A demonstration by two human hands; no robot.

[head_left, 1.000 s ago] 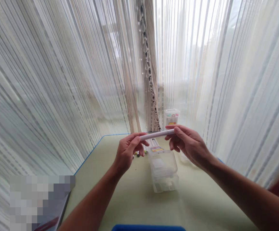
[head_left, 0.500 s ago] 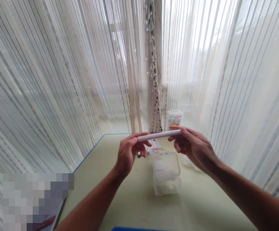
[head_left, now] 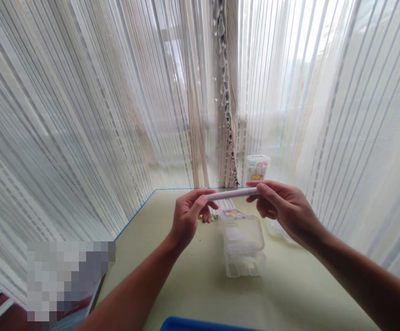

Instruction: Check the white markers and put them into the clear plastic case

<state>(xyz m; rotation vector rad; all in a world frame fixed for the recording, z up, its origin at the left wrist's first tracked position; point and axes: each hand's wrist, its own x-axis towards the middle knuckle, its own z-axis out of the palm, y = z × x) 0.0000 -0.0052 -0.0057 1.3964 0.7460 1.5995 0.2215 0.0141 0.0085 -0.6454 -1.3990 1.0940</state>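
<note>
A slim white marker is held almost level above the table, its right end slightly higher. My left hand pinches its left end between thumb and fingers, and the tip there is hidden. At the other end my right hand grips it the same way. Below the marker stands an open clear plastic case, its lid tilted up. Behind my left fingers lie several marker ends with coloured tips, partly covered.
A clear box of markers stands upright at the back by the string curtain. Another clear plastic piece lies under my right wrist. A blue object edges in at the front of the green table.
The view has shifted slightly. My left fingers now cover the marker's reddish left end, which showed before. Both hands keep their hold.
</note>
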